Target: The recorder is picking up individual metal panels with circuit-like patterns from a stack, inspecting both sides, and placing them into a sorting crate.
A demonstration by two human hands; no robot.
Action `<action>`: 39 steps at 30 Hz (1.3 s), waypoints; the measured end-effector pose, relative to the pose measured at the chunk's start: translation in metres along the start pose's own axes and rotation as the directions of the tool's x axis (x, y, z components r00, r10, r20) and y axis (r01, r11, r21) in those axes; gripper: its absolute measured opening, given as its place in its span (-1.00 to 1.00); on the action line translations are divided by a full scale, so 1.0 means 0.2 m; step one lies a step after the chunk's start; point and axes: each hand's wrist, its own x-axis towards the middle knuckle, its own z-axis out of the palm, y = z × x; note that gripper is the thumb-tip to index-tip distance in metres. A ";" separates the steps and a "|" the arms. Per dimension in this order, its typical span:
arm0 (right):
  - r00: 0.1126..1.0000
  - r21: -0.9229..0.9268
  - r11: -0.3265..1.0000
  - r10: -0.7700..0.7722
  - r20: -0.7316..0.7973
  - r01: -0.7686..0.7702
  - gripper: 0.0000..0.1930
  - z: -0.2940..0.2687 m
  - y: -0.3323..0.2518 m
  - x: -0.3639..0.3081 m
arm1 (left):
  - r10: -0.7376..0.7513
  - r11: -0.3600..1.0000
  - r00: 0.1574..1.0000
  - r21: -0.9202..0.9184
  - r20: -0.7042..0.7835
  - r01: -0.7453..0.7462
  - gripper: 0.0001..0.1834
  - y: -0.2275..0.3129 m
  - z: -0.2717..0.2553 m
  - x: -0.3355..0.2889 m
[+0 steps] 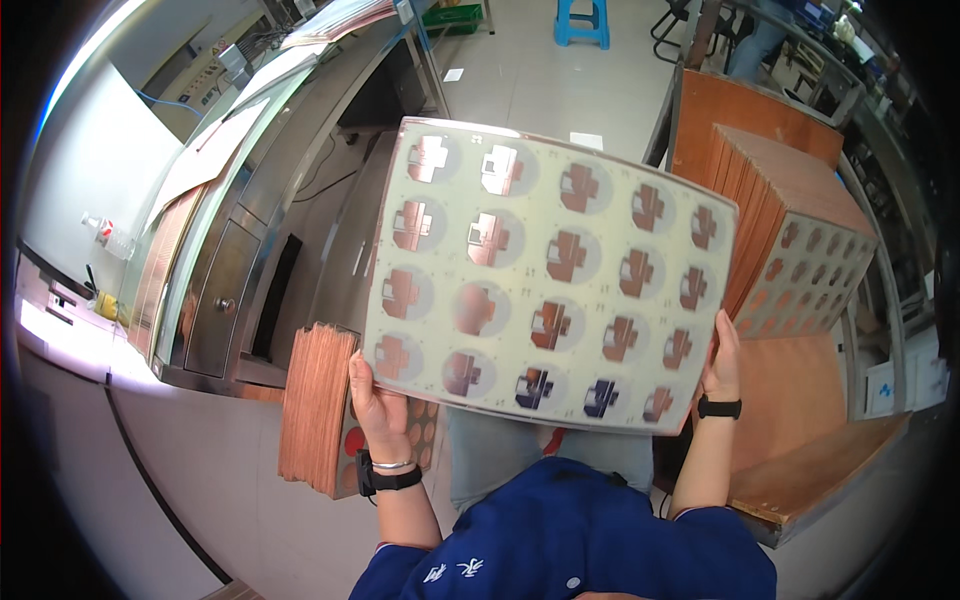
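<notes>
A large rectangular circuit-board panel is held up in front of my body, slightly tilted. Its pale greenish face carries rows of round patches with shiny copper shapes in them. My left hand grips the panel near its lower left corner, thumb up along the edge. On the opposite side my right hand holds the lower part of the right edge. Most of the fingers are hidden behind the panel. Beside my left hand, a stack of copper-edged panels stands on edge, partly covered by my hand and wrist.
To the right, another stack of panels leans on a wooden-board rack. On the left stands a metal workbench with a glass top, papers and a plastic bottle. A blue stool is on the floor farther off.
</notes>
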 end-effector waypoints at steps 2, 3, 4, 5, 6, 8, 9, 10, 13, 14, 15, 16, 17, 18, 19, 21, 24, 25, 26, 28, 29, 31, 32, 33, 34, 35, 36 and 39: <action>0.993 -0.057 0.998 0.013 0.115 -0.006 -0.61 -0.01 -0.02 -0.04 | -0.018 1.000 1.000 0.001 0.012 0.018 -0.75 0.02 -0.02 0.02; 0.985 -0.085 0.996 0.020 0.171 -0.005 -0.61 -0.01 -0.03 -0.05 | -0.039 0.999 0.999 0.006 0.021 0.039 -0.73 0.02 -0.02 0.03; 0.989 -0.095 0.995 -0.016 0.146 0.030 -0.59 0.00 -0.02 -0.05 | -0.038 0.999 0.999 0.002 0.025 0.038 -0.73 0.01 -0.02 0.03; 0.989 -0.093 0.995 -0.024 0.148 0.038 -0.59 0.00 0.00 -0.05 | -0.038 0.999 0.999 -0.028 0.030 0.039 -0.68 0.00 -0.02 0.04; 0.990 -0.020 0.999 -0.032 0.136 0.035 -0.59 -0.02 0.03 -0.03 | -0.040 0.997 0.999 -0.060 0.033 0.042 -0.61 -0.02 0.01 0.04; 0.992 0.047 0.998 -0.058 0.112 0.053 -0.56 -0.03 0.10 -0.01 | -0.035 0.996 0.998 -0.085 0.049 0.039 -0.58 -0.07 0.11 0.02; 0.992 0.044 0.998 -0.060 0.112 0.055 -0.56 0.04 0.10 -0.03 | -0.029 0.994 0.998 -0.105 0.058 0.035 -0.55 -0.09 0.18 0.00; 0.996 0.024 0.999 -0.040 0.075 0.038 -0.54 0.12 0.09 -0.06 | -0.085 0.989 0.985 -0.107 0.152 0.102 -0.52 -0.12 0.22 -0.02; 0.998 0.128 0.991 0.020 0.066 -0.028 -0.52 0.25 0.15 -0.11 | -0.136 0.989 0.970 -0.027 0.203 0.144 -0.51 -0.27 0.29 -0.09; 0.996 0.159 0.986 0.048 0.077 -0.059 -0.54 0.25 0.19 -0.12 | -0.180 0.979 0.971 -0.072 0.155 0.193 -0.53 -0.30 0.33 -0.13; 0.993 0.189 0.977 0.079 0.087 -0.094 -0.55 0.28 0.22 -0.13 | -0.179 0.979 0.971 -0.074 0.156 0.192 -0.53 -0.30 0.32 -0.11; 0.987 0.174 0.975 0.121 0.105 -0.138 -0.60 0.31 0.23 -0.18 | -0.166 0.982 0.976 -0.062 0.141 0.177 -0.55 -0.29 0.32 -0.08; 0.954 0.133 0.964 0.198 0.225 -0.232 -0.63 0.26 0.24 -0.19 | -0.154 0.985 0.980 -0.053 0.127 0.161 -0.56 -0.27 0.30 -0.04; 0.936 0.066 0.964 0.231 0.266 -0.257 -0.65 0.20 0.25 -0.18 | -0.140 0.988 0.985 -0.055 0.105 0.146 -0.64 -0.26 0.27 -0.01; 0.915 -0.002 0.961 0.264 0.306 -0.277 -0.67 0.14 0.25 -0.17 | -0.134 0.988 0.985 -0.060 0.106 0.140 -0.64 -0.23 0.26 0.01; 0.929 0.146 0.974 0.115 0.352 -0.175 -0.66 0.05 0.22 -0.09 | -0.157 0.983 0.981 -0.074 0.116 0.166 -0.68 -0.17 0.24 0.02; 0.991 0.075 0.992 0.095 0.091 -0.102 -0.58 0.11 0.04 -0.08 | -0.153 0.985 0.984 -0.071 0.091 0.160 -0.72 -0.11 0.19 0.01; 0.991 0.013 0.997 0.081 0.110 -0.083 -0.55 0.12 -0.01 -0.06 | -0.158 0.984 0.984 -0.066 0.079 0.163 -0.73 -0.10 0.17 0.02; 0.990 0.013 0.997 0.078 0.121 -0.080 -0.55 0.12 -0.06 -0.06 | -0.147 0.986 0.986 -0.070 0.081 0.152 -0.73 -0.09 0.16 0.02; 0.955 -0.148 0.986 0.121 0.272 -0.082 -0.50 0.13 -0.11 -0.06 | -0.150 0.989 0.982 0.004 0.114 0.151 -0.74 -0.08 0.15 0.02; 0.954 -0.148 0.986 0.113 0.277 -0.073 -0.50 0.15 -0.12 -0.04 | -0.146 0.989 0.982 -0.001 0.121 0.147 -0.74 -0.08 0.17 0.01; 0.916 -0.258 0.966 0.094 0.389 0.010 -0.49 0.19 -0.14 -0.01 | -0.154 0.986 0.980 0.084 0.129 0.143 -0.75 -0.07 0.21 -0.01; 0.903 -0.297 0.952 0.062 0.425 0.075 -0.52 0.20 -0.14 0.01 | -0.158 0.986 0.977 0.080 0.141 0.148 -0.75 -0.07 0.23 -0.01; 0.907 -0.297 0.951 0.049 0.419 0.086 -0.52 0.21 -0.13 0.02 | -0.176 0.982 0.973 0.099 0.148 0.163 -0.76 -0.08 0.23 -0.02; 0.915 -0.324 0.936 0.008 0.403 0.135 -0.55 0.22 -0.12 0.02 | -0.196 0.977 0.968 0.118 0.155 0.179 -0.77 -0.08 0.23 -0.02; 0.918 -0.349 0.919 -0.033 0.394 0.183 -0.58 0.26 -0.12 0.02 | -0.197 0.977 0.966 0.116 0.166 0.179 -0.77 -0.08 0.22 -0.02; 0.925 -0.334 0.916 -0.090 0.370 0.223 -0.65 0.32 -0.13 -0.01 | -0.197 0.976 0.968 0.122 0.153 0.179 -0.77 -0.08 0.20 -0.03; 0.914 -0.258 0.942 -0.098 0.395 0.213 -0.69 0.32 -0.11 -0.04 | -0.185 0.980 0.973 0.103 0.140 0.172 -0.78 -0.08 0.23 -0.02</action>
